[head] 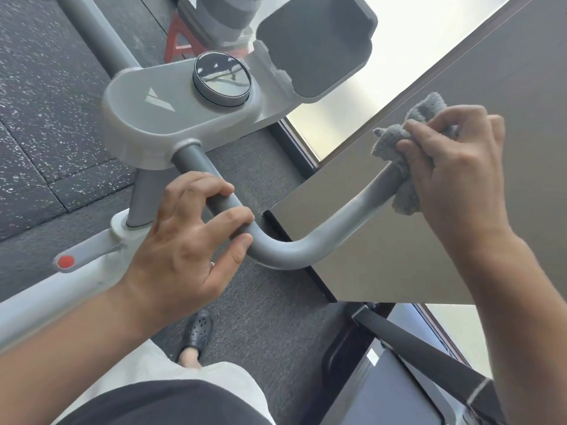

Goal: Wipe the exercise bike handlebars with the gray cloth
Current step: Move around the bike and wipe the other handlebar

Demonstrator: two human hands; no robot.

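The exercise bike's grey handlebar (310, 243) curves in a U below the light grey console (147, 118). My left hand (187, 243) grips the bar on its left side, just under the console, with fingers curled over the tube. My right hand (457, 167) holds the gray cloth (395, 139) bunched around the bar's upper right end. The cloth wraps that end, and loose folds stick out above and below my fingers. The tip of the bar is hidden under the cloth.
A round dial (221, 78) sits on the console, with a dark tablet holder (316, 44) behind it. A brown wall panel (399, 240) stands close on the right. A red knob (66, 261) marks the white frame. My foot (198, 332) stands on dark speckled flooring.
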